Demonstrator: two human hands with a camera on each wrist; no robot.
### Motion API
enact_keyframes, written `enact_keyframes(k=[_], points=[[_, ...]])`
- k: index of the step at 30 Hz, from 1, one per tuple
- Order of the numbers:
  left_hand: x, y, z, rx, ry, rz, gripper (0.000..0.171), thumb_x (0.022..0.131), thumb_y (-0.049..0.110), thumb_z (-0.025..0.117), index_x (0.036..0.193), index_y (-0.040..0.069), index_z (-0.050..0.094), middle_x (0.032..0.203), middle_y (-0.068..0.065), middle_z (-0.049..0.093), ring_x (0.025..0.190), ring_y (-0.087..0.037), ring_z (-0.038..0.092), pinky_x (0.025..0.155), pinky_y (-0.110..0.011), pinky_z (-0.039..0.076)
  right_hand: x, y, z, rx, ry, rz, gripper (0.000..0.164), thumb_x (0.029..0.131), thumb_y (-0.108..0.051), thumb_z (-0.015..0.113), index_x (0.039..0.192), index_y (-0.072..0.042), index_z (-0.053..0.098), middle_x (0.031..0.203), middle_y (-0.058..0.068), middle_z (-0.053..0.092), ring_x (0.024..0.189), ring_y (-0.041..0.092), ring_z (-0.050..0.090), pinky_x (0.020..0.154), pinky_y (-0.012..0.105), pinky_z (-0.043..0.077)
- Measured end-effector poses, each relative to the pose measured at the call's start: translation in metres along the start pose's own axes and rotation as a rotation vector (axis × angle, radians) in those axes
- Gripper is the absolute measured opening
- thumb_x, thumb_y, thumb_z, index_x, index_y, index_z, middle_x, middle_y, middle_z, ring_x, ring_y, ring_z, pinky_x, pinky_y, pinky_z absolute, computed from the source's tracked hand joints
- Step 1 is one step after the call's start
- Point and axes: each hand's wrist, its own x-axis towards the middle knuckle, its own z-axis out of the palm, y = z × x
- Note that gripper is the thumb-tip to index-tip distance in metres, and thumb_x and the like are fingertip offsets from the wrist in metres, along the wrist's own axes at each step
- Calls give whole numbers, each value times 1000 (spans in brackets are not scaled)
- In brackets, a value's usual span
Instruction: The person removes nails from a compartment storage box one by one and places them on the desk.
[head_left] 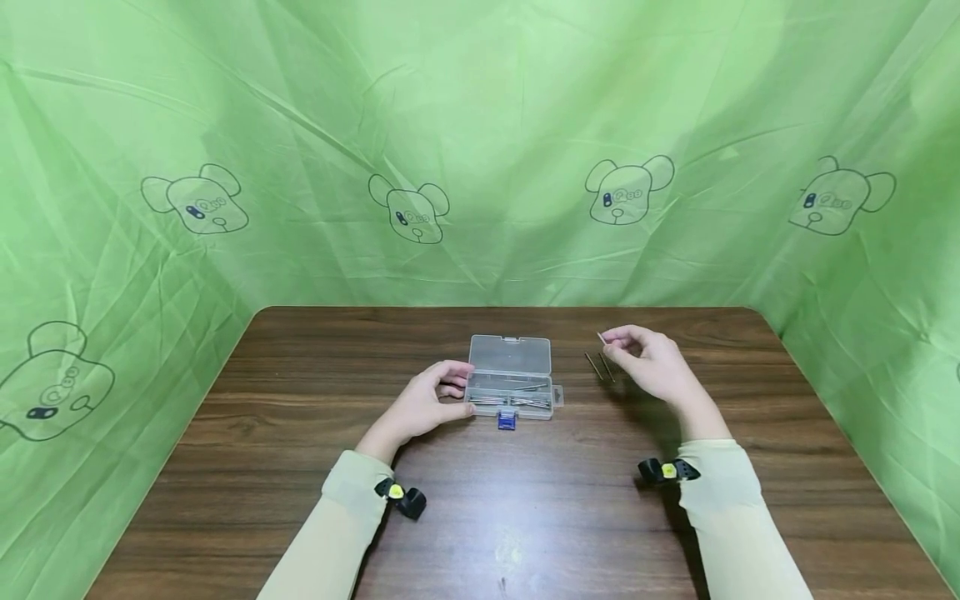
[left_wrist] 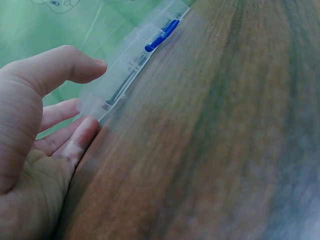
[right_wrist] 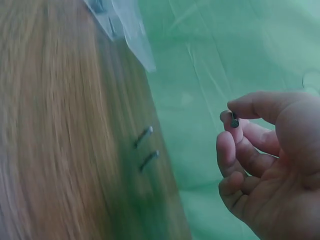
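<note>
A clear plastic storage box (head_left: 510, 394) lies on the table with its lid (head_left: 510, 356) raised at the back and a blue latch (head_left: 507, 421) at the front. Thin metal nails lie in its compartments. My left hand (head_left: 427, 402) holds the box's left end, thumb at the front corner and fingers along the side. To the right of the box, my right hand (head_left: 648, 360) pinches one nail (right_wrist: 234, 120) between thumb and fingertips, above the table. Two more nails, the left one (head_left: 593, 366) and the right one (head_left: 607, 367), lie side by side near that hand.
The dark wooden table (head_left: 510, 500) extends around both hands. Green cloth (head_left: 495, 167) with drawn animal heads hangs behind it and at both sides. A clear hanging tab (head_left: 558, 396) sticks out from the box's right end.
</note>
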Motion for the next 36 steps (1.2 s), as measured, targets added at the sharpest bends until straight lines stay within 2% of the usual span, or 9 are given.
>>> enact_keyframes(k=[4,8,11,18,28,36], points=[[0,0,0,0,2,-3,67,85,5,93,145,3,63,131,-17,69,113,-28,71,103,-35,61,-4,14,-9,8,47,60,29,107,-24,72,128,-5,76,107,11,77,89,10,67,76,21,51],[0,0,0,3,-3,4,67,86,6,93,146,3,63,131,-18,69,114,-29,71,103,-35,61,-7,25,-11,45,63,120,37,107,-24,71,136,-1,65,111,15,75,91,12,65,77,24,50],[0,1,0,4,-6,9,67,87,7,93,146,3,62,131,-18,69,115,-29,71,103,-34,61,-8,34,-8,50,64,143,37,107,-21,71,135,1,59,110,17,74,89,14,65,76,25,50],[0,2,0,-1,-10,8,66,87,5,92,146,2,62,132,-19,69,115,-30,71,103,-35,61,-8,50,0,1,62,143,25,104,-16,74,123,-2,66,106,15,76,84,16,67,73,24,51],[-1,2,0,2,-10,12,66,87,5,92,146,0,61,132,-20,68,115,-31,70,103,-34,61,-6,57,6,-72,24,144,21,103,-19,75,117,-4,73,104,12,77,91,22,71,84,38,52],[0,1,-1,-2,-10,3,67,86,5,92,146,2,62,132,-19,68,116,-30,70,104,-37,61,-5,56,13,-110,36,149,20,101,-20,76,113,-3,75,101,11,78,84,18,68,77,34,51]])
